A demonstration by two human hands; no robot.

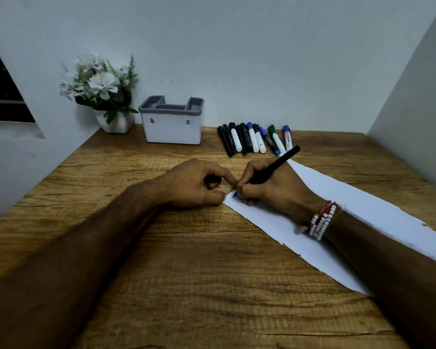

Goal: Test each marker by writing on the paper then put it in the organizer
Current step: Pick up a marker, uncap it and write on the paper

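My right hand (269,187) grips a black marker (278,163) with its blue tip down on the near-left corner of a long white paper strip (363,212); small blue marks show there. My left hand (199,182) rests beside it, fingers curled round a small dark cap (213,181), forefinger pressing the paper's corner. Several more markers (254,138) lie in a row at the back of the table. The white organizer (173,131) with a grey rim stands left of them against the wall, its compartments showing nothing inside.
A white pot of white flowers (101,89) stands in the back left corner. The wooden table (186,273) is boxed in by walls at the back and right. A beaded bracelet (322,220) circles my right wrist.
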